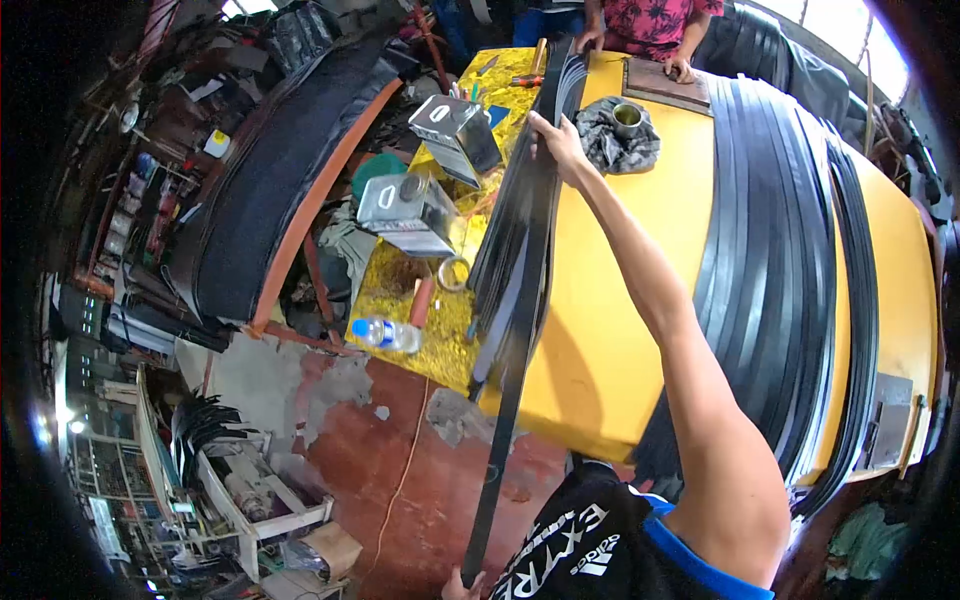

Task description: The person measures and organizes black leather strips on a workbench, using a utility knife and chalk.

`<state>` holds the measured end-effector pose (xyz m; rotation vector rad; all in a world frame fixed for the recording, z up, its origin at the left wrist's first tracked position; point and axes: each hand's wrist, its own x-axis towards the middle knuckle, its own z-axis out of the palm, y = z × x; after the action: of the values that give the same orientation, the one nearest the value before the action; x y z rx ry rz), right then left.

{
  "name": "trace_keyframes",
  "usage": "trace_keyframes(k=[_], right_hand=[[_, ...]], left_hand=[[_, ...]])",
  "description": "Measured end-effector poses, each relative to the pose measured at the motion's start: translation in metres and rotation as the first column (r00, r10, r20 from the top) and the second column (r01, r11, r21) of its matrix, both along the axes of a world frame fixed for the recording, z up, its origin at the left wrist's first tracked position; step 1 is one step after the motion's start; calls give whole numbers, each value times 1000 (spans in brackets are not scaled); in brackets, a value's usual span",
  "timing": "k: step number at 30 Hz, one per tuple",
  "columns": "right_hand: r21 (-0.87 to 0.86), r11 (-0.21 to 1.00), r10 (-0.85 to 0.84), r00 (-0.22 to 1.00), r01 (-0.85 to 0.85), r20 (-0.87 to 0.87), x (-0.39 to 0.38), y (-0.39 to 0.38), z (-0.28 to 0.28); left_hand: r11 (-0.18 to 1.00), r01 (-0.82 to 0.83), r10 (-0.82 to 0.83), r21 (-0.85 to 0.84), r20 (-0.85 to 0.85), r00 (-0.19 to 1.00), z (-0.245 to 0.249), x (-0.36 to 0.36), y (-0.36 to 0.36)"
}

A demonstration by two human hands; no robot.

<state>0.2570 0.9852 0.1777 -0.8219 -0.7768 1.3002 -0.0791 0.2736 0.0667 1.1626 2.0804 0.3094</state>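
A long black strip (492, 470), like leather or rubber, runs from the table down past its near edge. My right hand (560, 143) reaches far across the table and grips its upper part, over a thick bundle of similar dark strips (508, 230). At the bottom edge of the view, my left hand (463, 586) is closed around the strip's near end, partly cut off by the frame. Just right of my right hand, a small metal can (627, 120) rests on a crumpled dark cloth (597, 148).
Two metal canisters (455, 135) and a water bottle (387, 335) stand or lie on the stained yellow table (437, 368). More black strips (765, 250) drape over the right side. A co-worker's hand (680, 70) touches a brown board (665, 88). Wooden crate (262, 520) on the floor.
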Motion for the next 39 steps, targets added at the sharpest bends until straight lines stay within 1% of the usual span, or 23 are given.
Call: trace_keyframes(k=[3, 5, 10, 13, 14, 16, 17, 18, 19, 20, 21, 22, 23, 24, 25, 26, 28, 30, 32, 34, 36, 38, 39], right_hand=[[7, 1000, 27, 999, -27, -25, 8, 48, -11], [-31, 999, 34, 999, -34, 23, 12, 76, -12], [-65, 996, 59, 998, -57, 25, 29, 147, -16], [54, 998, 32, 997, -36, 73, 53, 218, -7], [88, 995, 32, 988, -46, 154, 66, 245, 3], [59, 977, 165, 906, -203, 389, 114, 337, 3], [-117, 993, 62, 860, -3, 506, 126, 360, -1], [-253, 941, -18, 779, 226, 627, 138, 368, 15], [-188, 955, -67, 783, 230, 618, 141, 391, -12], [-98, 922, -170, 617, 375, 768, 130, 413, -38], [-94, 928, -110, 506, 360, 855, 134, 427, -69], [-108, 932, -33, 380, 345, 925, 120, 383, -75], [-92, 939, -60, 421, 331, 905, 108, 359, -92], [-76, 939, -94, 464, 335, 881, 100, 338, -107], [-30, 943, -137, 471, 331, 872, 92, 319, -122], [22, 945, -184, 476, 326, 860, 83, 300, -133], [21, 962, -172, 546, 271, 820, 63, 252, -124], [24, 977, -140, 553, 212, 821, 44, 209, -113], [128, 968, -234, 601, 214, 764, 24, 162, -112], [175, 980, -188, 690, 89, 699, 21, 96, -95], [23, 988, 108, 789, -153, 605, 31, 17, -86], [12, 970, 193, 800, -243, 567, 48, -70, -94], [-44, 983, 173, 835, -176, 522, 57, -114, -105]], left_hand=[[1000, 21, -21, 18, 1, 1000, 0, 1, 51], [999, 34, -34, 40, -5, 999, -3, 1, 84], [994, 71, -70, 86, -21, 997, -10, 2, 147], [988, 88, -85, 127, -25, 996, -18, 10, 183], [985, 92, -89, 145, -28, 996, -21, 13, 195], [979, 97, -91, 182, -43, 995, -28, 18, 220], [976, 101, -91, 194, -57, 994, -27, 17, 227], [970, 113, -100, 214, -71, 992, -26, 16, 242], [967, 124, -106, 224, -89, 990, 33, 69, 326], [975, -158, 107, 158, 292, 951, 66, 103, 388], [995, -59, 36, 83, 257, 966, 63, 105, 423], [999, 39, -35, -14, 231, 972, 54, 106, 443], [998, 52, -40, -43, 230, 972, 49, 112, 453], [996, 2, 26, -91, 303, 953, 46, 114, 462], [989, -43, 92, -139, 370, 925, 42, 116, 468], [988, -12, 69, -157, 364, 929, 39, 114, 469], [990, -71, 122, -120, 499, 858, 32, 111, 469], [993, -57, 101, -103, 499, 861, 27, 110, 475], [995, -46, 84, -87, 509, 857, 24, 110, 482], [1000, -5, 13, -19, 448, 894, 25, 114, 493], [998, 66, -65, 10, 343, 937, 23, 110, 497], [992, 103, -119, 69, 302, 946, 1, 93, 500], [955, 226, -258, 193, 163, 952, -16, 81, 504]])
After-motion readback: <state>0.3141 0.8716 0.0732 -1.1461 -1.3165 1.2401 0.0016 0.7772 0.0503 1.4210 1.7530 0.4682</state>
